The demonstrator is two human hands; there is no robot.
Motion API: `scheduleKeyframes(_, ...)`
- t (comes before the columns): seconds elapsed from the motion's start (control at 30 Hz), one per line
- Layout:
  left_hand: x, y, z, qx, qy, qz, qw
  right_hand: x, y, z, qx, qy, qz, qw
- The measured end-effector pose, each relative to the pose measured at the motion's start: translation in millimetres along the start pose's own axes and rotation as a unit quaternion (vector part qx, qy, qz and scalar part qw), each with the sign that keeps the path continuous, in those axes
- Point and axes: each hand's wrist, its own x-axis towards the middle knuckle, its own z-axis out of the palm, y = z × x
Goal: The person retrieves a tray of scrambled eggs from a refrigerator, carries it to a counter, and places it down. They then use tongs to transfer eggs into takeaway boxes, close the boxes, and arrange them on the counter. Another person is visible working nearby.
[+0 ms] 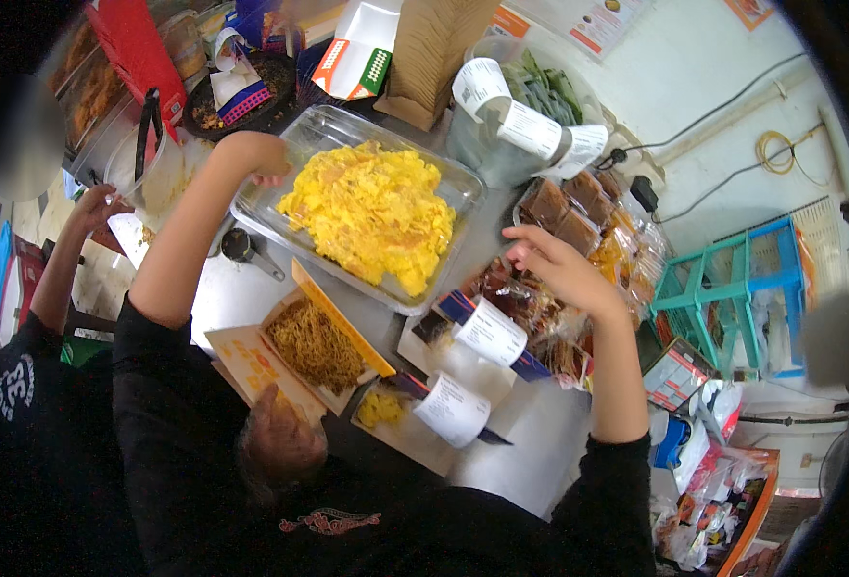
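Note:
My left hand (262, 157) is bent down at the left rim of a clear plastic tray (471, 191) heaped with scrambled egg (374, 209); whether its fingers hold anything is hidden. Over plastic-wrapped food packets (540, 310), my right hand (558, 263) is empty with fingers apart. Fried noodles (312, 342) fill an open cardboard box (240, 353) nearer my body. Another person's hand, blurred (283, 436), is at that box's lid. Beside it, a carton holds yellow food (381, 409), partly under a curled printed slip (454, 410). Another slip (491, 332) lies on a second carton.
A measuring scoop (240, 247) lies left of the tray. Behind are an open white carton (366, 54), a dark bowl (204, 108) and a plastic tub with leaves (540, 86). A co-worker's hand (96, 208) is at a clear tub, left. Teal racks (713, 296) stand right.

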Motion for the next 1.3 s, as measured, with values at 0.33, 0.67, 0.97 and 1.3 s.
scheduleKeyframes(0.33, -254, 224, -23, -0.041, 0.211, 0.270, 0.939, -236, 58, 96, 0.191, 0.207, 0.104, 0.954)
scheduleKeyframes(0.67, -291, 340, 159, -0.177, 0.110, 0.486, 0.849, -301, 80, 230, 0.071, -0.096, 0.174, 0.977)
scheduleKeyframes(0.97, -281, 308, 290, -0.252, -0.018, 0.424, 0.870, -313, 71, 245, -0.025, -0.125, 0.130, 0.983)
scheduleKeyframes(1.3, -307, 252, 327, -0.275, 0.099, 0.223, 0.930, -310, 104, 247, -0.137, -0.145, 0.188, 0.962)
